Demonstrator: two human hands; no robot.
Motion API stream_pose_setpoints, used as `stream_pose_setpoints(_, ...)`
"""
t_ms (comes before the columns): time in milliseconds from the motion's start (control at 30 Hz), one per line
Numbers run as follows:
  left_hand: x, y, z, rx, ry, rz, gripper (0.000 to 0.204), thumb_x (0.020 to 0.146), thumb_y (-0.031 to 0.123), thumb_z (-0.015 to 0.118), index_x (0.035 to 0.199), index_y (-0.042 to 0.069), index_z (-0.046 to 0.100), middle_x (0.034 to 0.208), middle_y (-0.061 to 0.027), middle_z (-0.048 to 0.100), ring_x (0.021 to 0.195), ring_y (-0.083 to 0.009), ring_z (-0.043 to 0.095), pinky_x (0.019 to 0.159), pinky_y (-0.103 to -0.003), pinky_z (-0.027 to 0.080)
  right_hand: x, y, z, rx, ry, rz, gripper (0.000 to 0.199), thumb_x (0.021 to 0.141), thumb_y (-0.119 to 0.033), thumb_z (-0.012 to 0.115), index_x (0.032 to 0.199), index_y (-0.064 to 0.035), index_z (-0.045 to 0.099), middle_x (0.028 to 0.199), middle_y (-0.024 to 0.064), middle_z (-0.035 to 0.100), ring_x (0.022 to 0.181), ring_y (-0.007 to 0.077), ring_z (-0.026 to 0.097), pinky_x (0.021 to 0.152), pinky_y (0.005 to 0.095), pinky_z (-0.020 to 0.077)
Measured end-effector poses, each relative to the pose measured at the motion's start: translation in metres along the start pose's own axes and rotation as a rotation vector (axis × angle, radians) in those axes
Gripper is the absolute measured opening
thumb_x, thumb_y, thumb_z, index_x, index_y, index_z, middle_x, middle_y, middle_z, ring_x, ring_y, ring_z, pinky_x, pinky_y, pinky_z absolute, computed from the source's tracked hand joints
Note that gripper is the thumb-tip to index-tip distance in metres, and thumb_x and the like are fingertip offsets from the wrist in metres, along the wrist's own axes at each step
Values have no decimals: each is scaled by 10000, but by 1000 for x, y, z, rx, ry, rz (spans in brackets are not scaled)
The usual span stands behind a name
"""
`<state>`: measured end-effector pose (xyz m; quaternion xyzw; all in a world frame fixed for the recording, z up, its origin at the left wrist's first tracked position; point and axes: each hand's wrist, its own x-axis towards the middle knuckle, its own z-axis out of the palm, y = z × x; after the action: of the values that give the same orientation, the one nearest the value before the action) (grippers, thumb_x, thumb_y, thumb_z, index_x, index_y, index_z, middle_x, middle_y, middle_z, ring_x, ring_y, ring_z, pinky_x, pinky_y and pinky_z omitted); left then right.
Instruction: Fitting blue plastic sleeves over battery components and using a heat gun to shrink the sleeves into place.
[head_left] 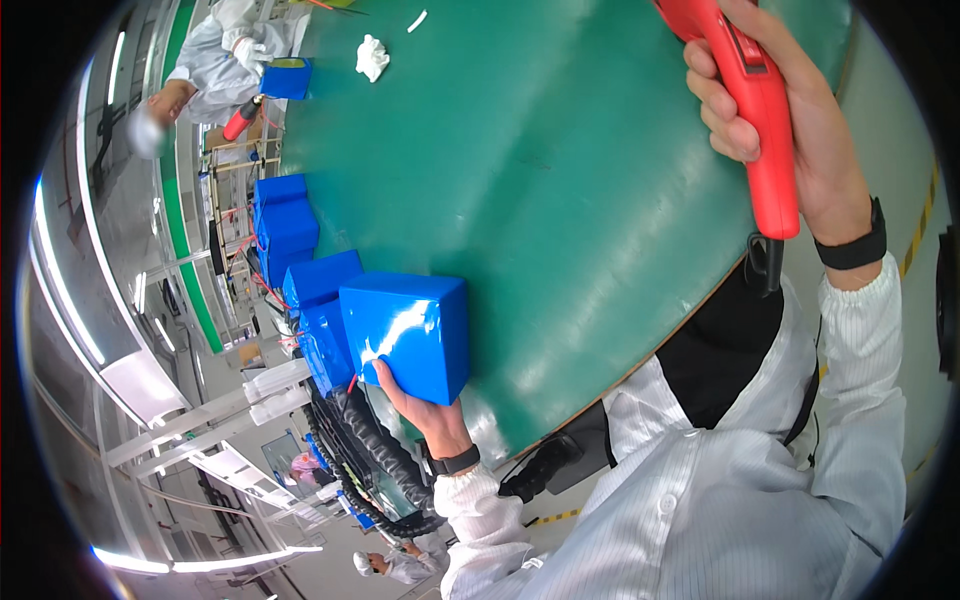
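Note:
My left hand (425,410) grips the near lower edge of a blue-wrapped battery pack (400,330). Its thumb lies on the glossy face, while the other fingers are hidden behind the pack. A short red wire shows beside the thumb. At the upper right, my right hand (800,110) is wrapped round the handle of a red heat gun (768,150), whose front end runs out of the picture. A black cord (768,262) leaves the bottom of its handle. The two hands are far apart, with the green tabletop (560,200) between them.
More blue packs (285,225) with red wires line the table's left side, some right against the held one. A crumpled white cloth (372,58) lies at the far end. There, a co-worker (215,65) in white gloves handles another blue pack (287,78). Black corrugated hose (370,440) runs below left.

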<state>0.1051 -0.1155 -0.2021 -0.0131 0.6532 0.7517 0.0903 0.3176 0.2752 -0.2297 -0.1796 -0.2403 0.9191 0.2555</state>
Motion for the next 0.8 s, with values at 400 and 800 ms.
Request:
stream_pose_setpoints(400,-58,-25,-29,518,-95,288,553,854,244,785,1285,-8,549,1236,-90,602,1088,-212,579,981,-366,446,-2,-1,9,-72,23,-26,475,994,-510,535,853,-57,529,587,12,523,377,68,445,370,190,359)
stream_pose_setpoints(800,-67,-39,23,418,-42,156,906,780,140,856,1449,8,259,1276,-186,501,1092,-295,615,923,-393,525,-3,-1,6,-62,2,-6,478,1015,-521,488,866,-67,500,613,2,469,386,71,426,372,189,373)
